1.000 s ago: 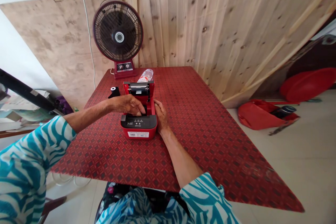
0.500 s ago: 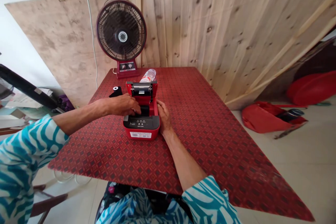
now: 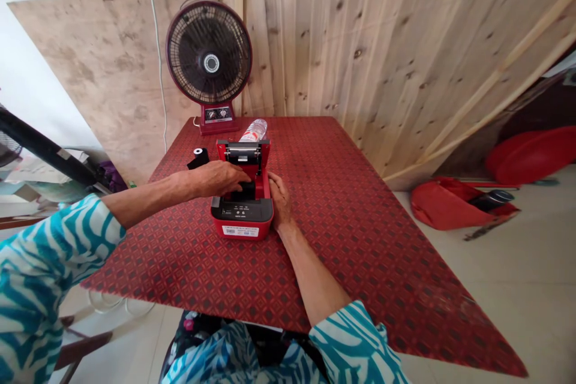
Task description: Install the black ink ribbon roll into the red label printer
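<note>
Sitting between both hands, red printer (image 3: 242, 216), lid open

Left hand (image 3: 220, 177) reaching into open red printer (image 3: 242, 211), right hand (image 3: 278, 201) bracing its side, red table (image 3: 342, 204)

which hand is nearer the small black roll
Left. The left hand sits just right of the small black roll, over the red box-shaped printer; the right hand rests against its far side.
</note>
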Available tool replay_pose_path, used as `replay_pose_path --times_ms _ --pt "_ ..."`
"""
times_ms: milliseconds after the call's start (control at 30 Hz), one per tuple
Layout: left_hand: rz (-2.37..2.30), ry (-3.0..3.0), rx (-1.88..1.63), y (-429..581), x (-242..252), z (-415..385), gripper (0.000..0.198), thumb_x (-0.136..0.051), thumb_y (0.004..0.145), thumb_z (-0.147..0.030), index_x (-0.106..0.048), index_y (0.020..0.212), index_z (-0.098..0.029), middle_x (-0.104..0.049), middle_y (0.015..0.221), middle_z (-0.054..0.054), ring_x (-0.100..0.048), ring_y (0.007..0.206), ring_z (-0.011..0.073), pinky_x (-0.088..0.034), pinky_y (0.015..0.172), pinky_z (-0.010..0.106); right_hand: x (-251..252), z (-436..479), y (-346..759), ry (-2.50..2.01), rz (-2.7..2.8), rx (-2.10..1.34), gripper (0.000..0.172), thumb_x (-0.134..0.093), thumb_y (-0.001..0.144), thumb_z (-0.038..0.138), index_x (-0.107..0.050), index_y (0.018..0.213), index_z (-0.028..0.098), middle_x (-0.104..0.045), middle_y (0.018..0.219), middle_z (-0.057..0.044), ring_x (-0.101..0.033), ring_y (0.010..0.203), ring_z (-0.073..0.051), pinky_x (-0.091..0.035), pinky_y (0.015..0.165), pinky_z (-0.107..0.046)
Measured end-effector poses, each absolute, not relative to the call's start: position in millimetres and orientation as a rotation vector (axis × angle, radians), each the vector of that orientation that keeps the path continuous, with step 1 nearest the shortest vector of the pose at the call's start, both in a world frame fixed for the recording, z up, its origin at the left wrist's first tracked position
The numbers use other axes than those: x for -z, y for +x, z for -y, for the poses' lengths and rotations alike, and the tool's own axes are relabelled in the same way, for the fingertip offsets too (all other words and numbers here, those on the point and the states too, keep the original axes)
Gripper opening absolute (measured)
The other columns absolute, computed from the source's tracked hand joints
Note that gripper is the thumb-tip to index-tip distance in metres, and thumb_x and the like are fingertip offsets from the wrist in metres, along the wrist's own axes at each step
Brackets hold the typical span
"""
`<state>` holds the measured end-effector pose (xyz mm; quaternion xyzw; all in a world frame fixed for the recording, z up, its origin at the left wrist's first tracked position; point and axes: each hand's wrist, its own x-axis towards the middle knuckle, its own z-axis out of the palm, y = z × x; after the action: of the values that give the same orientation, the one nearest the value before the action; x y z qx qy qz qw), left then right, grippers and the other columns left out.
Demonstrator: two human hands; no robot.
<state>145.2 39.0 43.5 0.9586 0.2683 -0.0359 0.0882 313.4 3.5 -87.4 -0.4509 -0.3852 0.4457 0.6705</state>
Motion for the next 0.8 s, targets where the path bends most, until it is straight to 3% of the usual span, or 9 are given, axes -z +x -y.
replay_pose_path --times_ms 267,367,800 --pt "-1.069 2.929 0.300 167.1 -26.3 -44.2 0.041 -0.067 0.077 -0.016 -0.060 0.118 -0.017 -0.062 0.122 0.013 -0.059 0.113 0.0285 -0.049 0.086 0.034 87.1 -3.7 312.7 -1.021 0.888 -0.997 0.038 -0.054 0.075 0.045 -0.066 0.104 0.022 -0.071 0.108 -0.004 -0.062 0.104 -0.022 -0.045 0.095 -0.039" --pt "-1.090 2.967 0.333 168.1 -25.3 -44.4 0.036 -0.065 0.079 -0.016 -0.061 0.115 -0.013 -0.061 0.121 0.017 -0.058 0.113 0.0312 -0.049 0.087 0.037 88.0 -3.9 312.2 -1.018 0.887 -0.998 0.038 -0.052 0.076 0.044 -0.066 0.104 0.023 -0.071 0.108 -0.004 -0.062 0.103 -0.021 -0.045 0.095 -0.038" --pt "-0.931 2.964 0.177 154.3 -36.3 -39.6 0.035 -0.056 0.084 -0.014 -0.055 0.119 -0.016 -0.062 0.118 0.013 -0.062 0.106 0.0254 -0.051 0.085 0.034 85.0 -3.5 311.5 -1.000 0.887 -0.978 0.036 -0.055 0.076 0.045 -0.068 0.102 0.024 -0.071 0.108 -0.002 -0.062 0.104 -0.021 -0.046 0.095 -0.037"
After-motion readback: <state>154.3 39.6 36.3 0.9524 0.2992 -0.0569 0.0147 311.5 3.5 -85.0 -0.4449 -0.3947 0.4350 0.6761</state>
